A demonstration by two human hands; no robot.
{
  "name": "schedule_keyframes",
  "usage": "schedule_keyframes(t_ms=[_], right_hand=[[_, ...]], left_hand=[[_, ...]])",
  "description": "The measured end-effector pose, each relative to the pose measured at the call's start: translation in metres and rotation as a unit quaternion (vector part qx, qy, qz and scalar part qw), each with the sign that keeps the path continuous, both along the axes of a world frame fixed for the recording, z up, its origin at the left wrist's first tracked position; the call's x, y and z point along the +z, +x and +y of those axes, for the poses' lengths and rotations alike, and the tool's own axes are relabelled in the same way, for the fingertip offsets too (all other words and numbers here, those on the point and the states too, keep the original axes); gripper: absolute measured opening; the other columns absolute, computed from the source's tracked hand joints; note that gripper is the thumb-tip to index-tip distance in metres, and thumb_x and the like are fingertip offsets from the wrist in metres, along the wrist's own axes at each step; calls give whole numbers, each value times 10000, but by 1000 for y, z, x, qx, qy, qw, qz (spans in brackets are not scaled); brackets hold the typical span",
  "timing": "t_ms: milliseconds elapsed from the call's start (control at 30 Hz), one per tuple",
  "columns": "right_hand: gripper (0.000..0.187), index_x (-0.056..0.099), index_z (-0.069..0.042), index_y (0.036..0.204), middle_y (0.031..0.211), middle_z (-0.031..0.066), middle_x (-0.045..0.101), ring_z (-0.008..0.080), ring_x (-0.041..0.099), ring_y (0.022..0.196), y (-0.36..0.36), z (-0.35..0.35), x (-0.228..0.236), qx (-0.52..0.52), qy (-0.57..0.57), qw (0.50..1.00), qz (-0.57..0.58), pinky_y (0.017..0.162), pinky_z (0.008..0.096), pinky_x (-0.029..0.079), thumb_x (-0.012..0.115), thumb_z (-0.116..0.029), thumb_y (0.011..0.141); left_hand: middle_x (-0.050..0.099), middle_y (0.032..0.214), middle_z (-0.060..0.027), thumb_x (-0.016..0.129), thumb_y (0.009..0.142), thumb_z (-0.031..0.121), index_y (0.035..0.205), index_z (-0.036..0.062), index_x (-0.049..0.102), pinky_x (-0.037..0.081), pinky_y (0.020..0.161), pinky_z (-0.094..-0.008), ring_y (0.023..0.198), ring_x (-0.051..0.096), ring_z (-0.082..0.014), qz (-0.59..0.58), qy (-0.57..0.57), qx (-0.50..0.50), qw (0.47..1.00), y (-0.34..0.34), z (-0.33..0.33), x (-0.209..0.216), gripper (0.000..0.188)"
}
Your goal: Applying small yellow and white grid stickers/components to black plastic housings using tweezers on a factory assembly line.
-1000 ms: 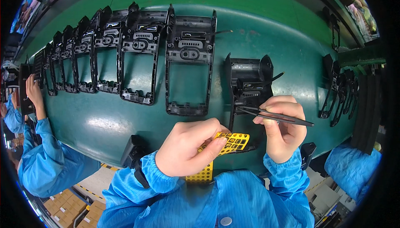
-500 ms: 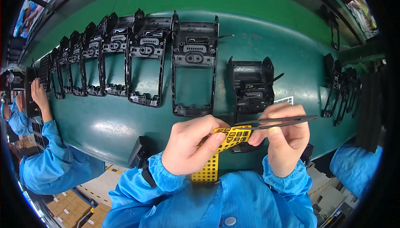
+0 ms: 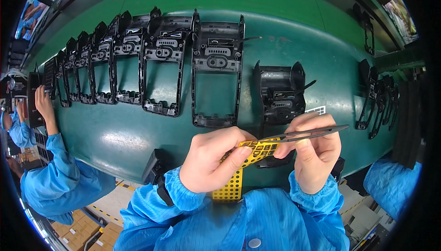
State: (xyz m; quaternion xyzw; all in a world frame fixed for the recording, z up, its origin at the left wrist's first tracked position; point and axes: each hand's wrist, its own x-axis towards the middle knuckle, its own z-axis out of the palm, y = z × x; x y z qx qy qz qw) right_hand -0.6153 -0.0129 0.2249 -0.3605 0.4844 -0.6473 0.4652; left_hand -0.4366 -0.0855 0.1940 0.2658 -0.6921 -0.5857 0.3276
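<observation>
My left hand (image 3: 212, 160) pinches a bent yellow sheet (image 3: 228, 187) between thumb and fingers. Round dark holes cover its lower part, and squarish black pieces sit on its upper end. Black tweezers (image 3: 316, 133) lie across my right hand (image 3: 316, 157), gripped by the thumb and fingers. Their tips point left and meet the sheet's upper edge; whether they pinch a piece is too small to tell. Just beyond my hands rests a black plastic housing (image 3: 278, 90) with a thin cable sticking out, its near part hidden behind my right hand and the sheet.
A row of similar black frames (image 3: 216, 67) runs leftward along the green table (image 3: 340, 86). More frames (image 3: 365, 108) stand at the right. A white gridded sheet (image 3: 317, 110) lies behind my right hand. A co-worker's hand (image 3: 44, 106) works at the far left.
The tweezers' two arms have come closer together, their tips still at the yellow sheet. Both hands hold nearly the same place. The nearer housings appear slightly shifted right in view.
</observation>
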Motion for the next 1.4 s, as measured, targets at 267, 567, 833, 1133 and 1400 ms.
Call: schedule_keyframes(t_ms=[267, 567, 833, 1133, 1400], right_hand=[[175, 492, 42, 993, 911, 185, 570, 204, 647, 679, -11, -3, 6, -19, -23, 1000, -2, 590, 280, 566, 607, -20, 876], [179, 513, 45, 1024, 914, 147, 586, 184, 643, 732, -50, -11, -11, -4, 35, 995, 96, 642, 261, 528, 594, -36, 886], [183, 515, 41, 1024, 921, 142, 595, 179, 647, 737, -53, -11, -14, 6, 38, 995, 88, 647, 264, 534, 599, -53, 892], [192, 517, 43, 1031, 924, 139, 596, 175, 651, 744, -54, -10, -15, 8, 38, 995, 90, 650, 257, 536, 604, -56, 891], [178, 520, 47, 1033, 921, 138, 589, 176, 646, 741, -53, -11, -15, 6, 33, 995, 91, 653, 263, 533, 591, -30, 890]], left_hand=[[599, 729, -121, 573, 873, 47, 950, -27, 623, 470, 569, -312, 611, 598, -230, -20, 14, 10, 1000, 0, 2, -1, 118], [682, 1021, -197, 521, 888, 129, 769, -6, 518, 529, 718, -306, 827, 695, -266, -100, -16, -82, 992, 1, -8, 7, 180], [680, 1018, -205, 518, 890, 144, 761, -4, 508, 527, 719, -312, 835, 694, -275, -81, -10, -79, 994, 0, -7, 6, 196], [676, 1018, -218, 521, 892, 140, 756, -7, 499, 531, 732, -316, 860, 694, -283, -59, 3, -76, 995, -2, -7, 6, 201], [677, 1016, -213, 519, 898, 149, 769, -9, 510, 534, 735, -320, 862, 694, -286, -54, -1, -73, 996, -2, -7, 5, 205]])
